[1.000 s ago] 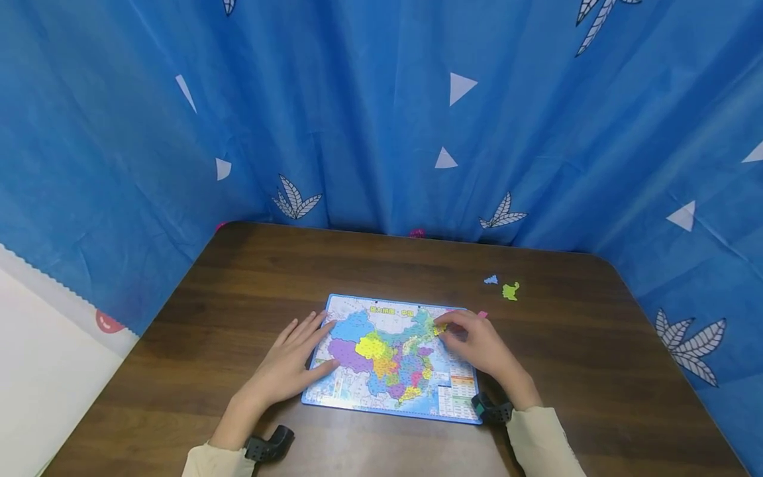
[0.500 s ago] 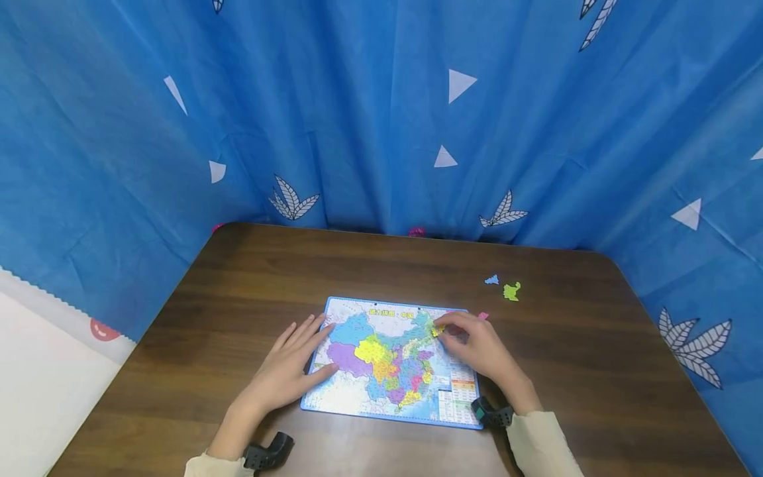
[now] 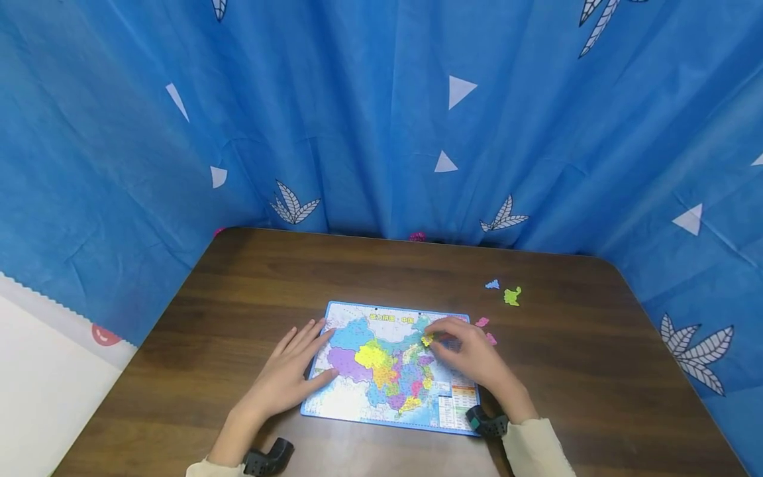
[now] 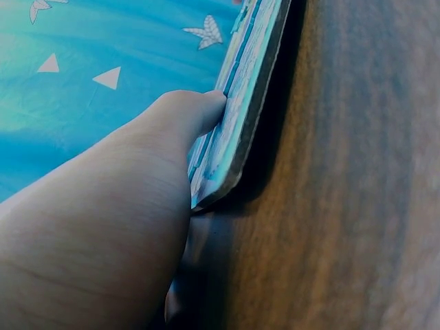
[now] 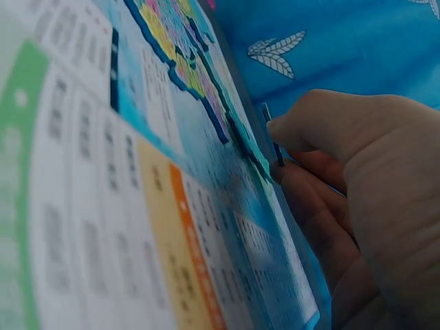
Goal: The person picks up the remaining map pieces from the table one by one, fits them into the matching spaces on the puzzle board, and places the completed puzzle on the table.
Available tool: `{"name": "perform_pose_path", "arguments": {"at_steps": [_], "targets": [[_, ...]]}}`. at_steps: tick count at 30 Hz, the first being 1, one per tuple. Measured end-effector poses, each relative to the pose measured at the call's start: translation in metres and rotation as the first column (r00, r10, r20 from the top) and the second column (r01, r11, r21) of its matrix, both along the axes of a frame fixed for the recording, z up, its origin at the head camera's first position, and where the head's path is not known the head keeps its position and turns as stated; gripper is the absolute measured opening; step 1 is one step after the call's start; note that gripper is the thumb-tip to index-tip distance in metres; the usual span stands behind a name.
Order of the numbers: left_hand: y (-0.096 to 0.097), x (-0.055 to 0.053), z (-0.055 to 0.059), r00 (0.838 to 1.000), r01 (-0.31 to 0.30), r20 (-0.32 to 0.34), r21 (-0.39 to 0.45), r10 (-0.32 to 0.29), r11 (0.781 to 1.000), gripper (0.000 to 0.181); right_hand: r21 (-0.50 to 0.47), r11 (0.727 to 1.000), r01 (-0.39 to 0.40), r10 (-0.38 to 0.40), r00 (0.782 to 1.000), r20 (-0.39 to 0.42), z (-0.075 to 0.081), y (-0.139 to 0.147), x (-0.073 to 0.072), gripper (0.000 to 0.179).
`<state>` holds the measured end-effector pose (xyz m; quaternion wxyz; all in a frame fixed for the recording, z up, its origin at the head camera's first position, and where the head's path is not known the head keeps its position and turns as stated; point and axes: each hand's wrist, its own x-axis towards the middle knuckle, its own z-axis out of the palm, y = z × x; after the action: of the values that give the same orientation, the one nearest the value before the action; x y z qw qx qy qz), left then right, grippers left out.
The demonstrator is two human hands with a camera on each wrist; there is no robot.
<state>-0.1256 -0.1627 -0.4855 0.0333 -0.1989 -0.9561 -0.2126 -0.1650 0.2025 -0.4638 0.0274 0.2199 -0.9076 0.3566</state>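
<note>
A map puzzle board [image 3: 390, 324] with a blue rim and many coloured regions lies flat on the table. My left hand [image 3: 289, 374] rests on its left edge, fingers spread; in the left wrist view the thumb [image 4: 206, 110] touches the board's surface. Over the upper right part of the map, my right hand [image 3: 471, 348] pinches a small yellow puzzle piece [image 3: 426, 340] between thumb and finger. Seen edge-on in the right wrist view, that puzzle piece [image 5: 272, 130] is tilted and close to the board. The right hand hides part of the board's right side.
Two pink puzzle pieces [image 3: 482, 322] lie at the board's right edge, one partly behind the right hand. Farther back are a blue piece [image 3: 492, 284] and a green piece [image 3: 511, 296]. A blue curtain [image 3: 381, 132] hangs behind the brown wooden table [image 3: 566, 364].
My right hand has shifted a little left and toward me with the yellow puzzle piece, uncovering a second pink piece. The left hand stays on the board's edge.
</note>
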Motion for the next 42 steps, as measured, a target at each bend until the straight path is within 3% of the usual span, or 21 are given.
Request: {"name": "perform_pose_path", "arguments": {"at_steps": [12,23,42], "targets": [[0.000,-0.001,0.001,1.000,-0.006,0.029,-0.012,0.007,1.000,0.076,0.003,0.997,-0.083,0.083,0.996,-0.024,-0.003,-0.015,0.002,0.030],[0.001,0.000,0.000,1.000,0.000,-0.011,-0.001,0.000,1.000,0.075,-0.025,0.987,-0.160,0.158,0.987,-0.040,-0.008,-0.024,0.004,0.031],[0.000,-0.001,0.000,1.000,0.004,0.002,-0.010,-0.003,1.000,0.076,-0.042,0.983,-0.176,0.175,0.984,-0.031,-0.015,-0.028,0.005,0.029]]}}
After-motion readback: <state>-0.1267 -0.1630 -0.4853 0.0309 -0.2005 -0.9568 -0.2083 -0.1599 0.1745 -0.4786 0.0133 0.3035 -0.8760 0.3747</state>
